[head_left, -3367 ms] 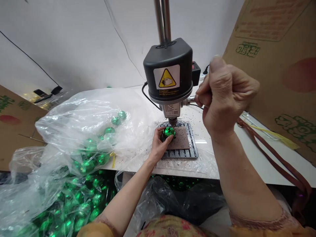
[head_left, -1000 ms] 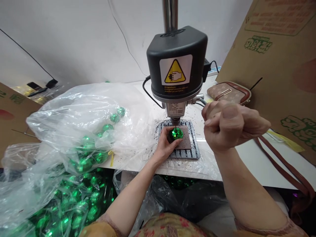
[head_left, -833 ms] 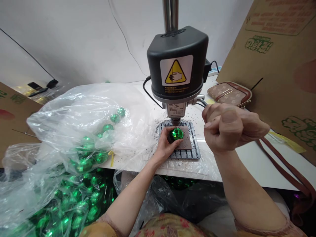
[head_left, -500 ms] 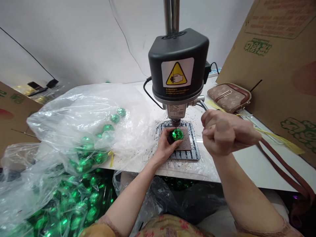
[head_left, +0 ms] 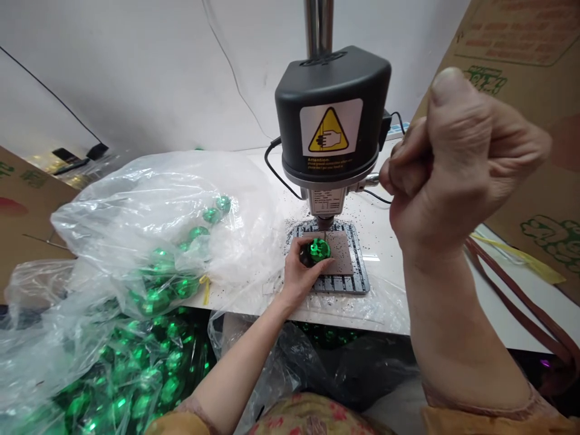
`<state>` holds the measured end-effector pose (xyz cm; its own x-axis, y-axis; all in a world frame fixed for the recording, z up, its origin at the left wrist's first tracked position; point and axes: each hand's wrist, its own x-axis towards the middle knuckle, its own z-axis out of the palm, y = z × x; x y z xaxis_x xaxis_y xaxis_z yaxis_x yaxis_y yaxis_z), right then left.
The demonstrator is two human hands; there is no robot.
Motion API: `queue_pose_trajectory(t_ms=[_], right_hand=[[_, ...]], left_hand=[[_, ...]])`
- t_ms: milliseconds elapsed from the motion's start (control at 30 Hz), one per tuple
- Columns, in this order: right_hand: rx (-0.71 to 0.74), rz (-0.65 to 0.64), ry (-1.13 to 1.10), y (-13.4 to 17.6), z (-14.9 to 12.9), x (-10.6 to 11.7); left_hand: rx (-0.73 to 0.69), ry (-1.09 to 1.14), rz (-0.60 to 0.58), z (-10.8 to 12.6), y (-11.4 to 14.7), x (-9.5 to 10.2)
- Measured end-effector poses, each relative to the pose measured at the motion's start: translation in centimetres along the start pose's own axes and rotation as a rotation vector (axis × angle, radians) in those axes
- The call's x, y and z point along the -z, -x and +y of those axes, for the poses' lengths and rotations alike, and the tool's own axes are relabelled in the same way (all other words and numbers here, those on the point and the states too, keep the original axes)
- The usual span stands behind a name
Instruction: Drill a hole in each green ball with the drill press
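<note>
Below the drill press a shiny green faceted ball rests on a brown board over the slotted metal base. My left hand holds the ball between thumb and fingers. Just above and behind the ball is the drill chuck, with a thin bit pointing down. My right hand is raised at the right of the machine, its fingers closed round the feed lever; most of the lever is hidden by the hand.
Clear plastic bags with many green balls lie at the left and spill over the table's front edge. Dark shavings surround the base. Cardboard boxes stand at both sides, and a brown strap lies at the right.
My right hand has risen with the lever, coming nearer the camera. The chuck sits slightly higher above the ball. My left hand has shifted the ball a little left.
</note>
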<state>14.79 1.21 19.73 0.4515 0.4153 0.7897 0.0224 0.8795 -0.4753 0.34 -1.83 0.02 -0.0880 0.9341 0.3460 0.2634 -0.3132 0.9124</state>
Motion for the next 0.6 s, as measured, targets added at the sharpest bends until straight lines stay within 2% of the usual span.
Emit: queue_pose_trajectory(t_ms=[133, 333, 500, 600], right_hand=[[0.0, 0.047, 0.04, 0.3, 0.0, 0.1], [0.023, 0.072, -0.008, 0.4, 0.1, -0.3], [0.117, 0.078, -0.046, -0.1, 1.0, -0.3], [0.115, 0.073, -0.091, -0.2, 1.4, -0.1]], left_hand=[[-0.057, -0.089, 0.07, 0.7, 1.9, 0.6], [0.13, 0.038, 0.064, 1.7, 5.0, 1.3], [0.236, 0.123, -0.032, 2.4, 7.3, 2.2], [0.223, 0.09, -0.16, 2.3, 9.3, 2.6]])
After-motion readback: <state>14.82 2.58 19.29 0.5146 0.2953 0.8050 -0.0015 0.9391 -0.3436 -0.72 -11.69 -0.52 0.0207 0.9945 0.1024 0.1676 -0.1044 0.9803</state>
